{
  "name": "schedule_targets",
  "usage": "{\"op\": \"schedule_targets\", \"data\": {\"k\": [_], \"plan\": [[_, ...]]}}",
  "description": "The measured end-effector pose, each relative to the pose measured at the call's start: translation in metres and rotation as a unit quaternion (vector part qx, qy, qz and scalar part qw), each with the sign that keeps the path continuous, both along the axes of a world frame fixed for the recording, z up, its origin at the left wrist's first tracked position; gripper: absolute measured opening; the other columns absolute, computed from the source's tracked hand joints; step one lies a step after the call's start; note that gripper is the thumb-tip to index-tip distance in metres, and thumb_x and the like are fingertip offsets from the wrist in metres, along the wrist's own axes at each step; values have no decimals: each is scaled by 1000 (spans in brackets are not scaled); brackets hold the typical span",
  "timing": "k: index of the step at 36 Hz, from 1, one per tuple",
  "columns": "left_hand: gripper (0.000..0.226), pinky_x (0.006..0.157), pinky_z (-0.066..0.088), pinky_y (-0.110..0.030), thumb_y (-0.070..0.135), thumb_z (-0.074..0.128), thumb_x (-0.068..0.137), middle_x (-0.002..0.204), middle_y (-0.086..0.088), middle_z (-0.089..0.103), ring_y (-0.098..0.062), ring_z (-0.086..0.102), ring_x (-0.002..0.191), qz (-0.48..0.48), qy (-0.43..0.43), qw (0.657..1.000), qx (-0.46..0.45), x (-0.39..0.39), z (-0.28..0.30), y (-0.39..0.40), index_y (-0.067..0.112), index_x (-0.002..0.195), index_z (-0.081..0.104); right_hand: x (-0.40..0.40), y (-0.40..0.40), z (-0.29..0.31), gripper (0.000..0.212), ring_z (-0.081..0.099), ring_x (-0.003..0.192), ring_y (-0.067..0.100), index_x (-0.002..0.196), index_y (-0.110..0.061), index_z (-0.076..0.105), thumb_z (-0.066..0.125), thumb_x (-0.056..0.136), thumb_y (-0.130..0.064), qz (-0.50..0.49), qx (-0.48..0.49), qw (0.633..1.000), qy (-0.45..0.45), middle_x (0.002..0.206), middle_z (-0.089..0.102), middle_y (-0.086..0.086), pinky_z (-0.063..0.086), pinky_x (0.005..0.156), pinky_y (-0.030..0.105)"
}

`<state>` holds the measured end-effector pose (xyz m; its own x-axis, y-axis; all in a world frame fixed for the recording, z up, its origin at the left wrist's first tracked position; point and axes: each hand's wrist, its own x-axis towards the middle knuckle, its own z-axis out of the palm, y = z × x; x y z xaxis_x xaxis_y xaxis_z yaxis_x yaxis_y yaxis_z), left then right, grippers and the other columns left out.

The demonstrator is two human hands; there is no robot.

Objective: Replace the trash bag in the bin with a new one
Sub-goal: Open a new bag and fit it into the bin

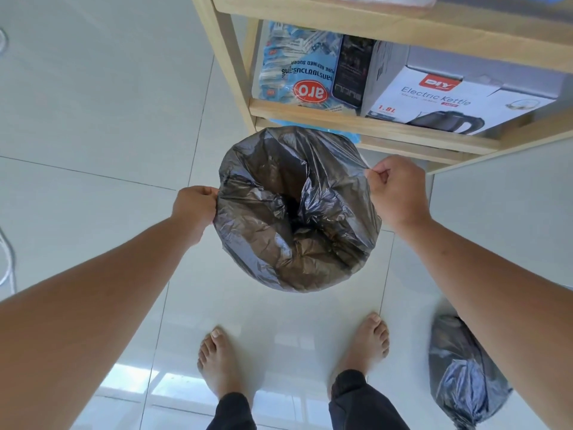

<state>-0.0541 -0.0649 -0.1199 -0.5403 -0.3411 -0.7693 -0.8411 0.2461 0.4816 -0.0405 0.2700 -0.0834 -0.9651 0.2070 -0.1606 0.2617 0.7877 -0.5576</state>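
On the floor [93,119] in front of the shelf [310,111], between the two outstretched arms: bag [294,212], dark and crinkled, spread open over the mouth of the bin, sagging to a deep hollow in the middle. Bin itself almost wholly hidden under the film, so impossible to say how far down the rim the edge reaches. Old bag [465,383], knotted shut, lying well apart on the tiles at lower right, beside the right forearm.

Likely trouble from here:
- Tearing the thin film by stretching too hard, most likely at the right, where already drawn taut to a point.
- Letting go before the edge is folded well down, so that it slips back inside the bin and collapses at the first load.
- Pulling unevenly, leaving one side deep and the other barely hooked; far edge near the shelf looks loosely gathered.
- Tipping or dragging the light bin by tugging outward instead of downward.
- Trapping air beneath the hollow, keeping the bag from seating at the bottom.

Left hand [197,203]: at the bag's left edge, arm nearly straight, knuckles up, fingers curled closed over the plastic, fingertips mostly tucked out of sight. Right hand [393,187]: at the right edge, a little farther from the body, wrist bent inward, thumb and forefinger pinched tight on a small peak of film, remaining fingers folded into the palm. Both grips touching the bag only.
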Motion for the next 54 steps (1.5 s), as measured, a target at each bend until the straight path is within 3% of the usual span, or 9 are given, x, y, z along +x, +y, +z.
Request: {"op": "schedule_targets", "data": {"k": [11,16,20,26,32,36,40,45,54], "plan": [[24,93,53,-53,5,51,91,98,-17,72,-34,68,91,57,-26,995,74,6,-3,9,13,82,72,-7,1,0,33,53,68,20,89,-9,59,72,84,-39,6,-38,998,-51,79,58,4,46,61,32],[33,78,53,-42,39,55,94,85,-9,70,-30,64,87,36,-1,999,20,10,-3,13,17,73,68,-17,8,-3,46,61,60,43,67,5,62,66,88,-36,-36,-58,994,-84,61,58,25,57,59,54],[48,79,56,-41,57,55,89,90,-10,73,-28,66,83,14,16,1000,-18,12,-2,10,13,83,73,-16,8,7,41,64,51,36,75,7,63,63,93,-29,-81,-101,985,-113,63,60,27,59,51,47],[32,49,24,-26,31,50,92,63,-10,43,-20,34,60,-89,43,991,-89,16,-7,15,12,67,52,-3,25,-11,30,58,59,26,70,-5,53,56,97,-20,-271,-216,906,-242,72,57,15,51,41,24],[43,58,33,-30,41,45,97,65,-6,51,-25,46,65,-103,61,978,-172,17,-6,25,11,69,54,10,33,-37,24,58,67,25,77,-7,58,45,96,-4,-340,-197,863,-318,86,60,14,48,57,30],[29,73,39,-25,30,44,96,92,-7,63,-21,58,88,-84,244,936,-238,17,18,32,12,90,66,6,24,-12,24,58,92,19,97,-13,67,47,86,-4,-237,-10,967,-90,100,62,3,37,66,14],[28,70,40,-11,24,47,93,79,-3,61,-11,55,75,-218,364,897,-120,24,50,55,9,81,67,31,-5,17,22,51,78,17,87,-2,67,48,78,4,-7,3,992,128,85,61,11,35,71,16],[30,68,52,-38,17,51,97,73,-9,63,-20,61,70,-431,388,812,-70,23,45,83,2,78,69,50,-35,11,25,59,93,27,94,2,71,52,79,9,240,29,970,39,93,64,13,52,80,34],[54,117,30,-38,33,60,93,153,-8,39,-24,35,142,-621,173,744,-175,22,-14,107,11,141,49,42,-58,-36,51,33,138,28,139,-10,48,56,89,-19,322,169,910,-200,144,45,11,32,115,40]]}}
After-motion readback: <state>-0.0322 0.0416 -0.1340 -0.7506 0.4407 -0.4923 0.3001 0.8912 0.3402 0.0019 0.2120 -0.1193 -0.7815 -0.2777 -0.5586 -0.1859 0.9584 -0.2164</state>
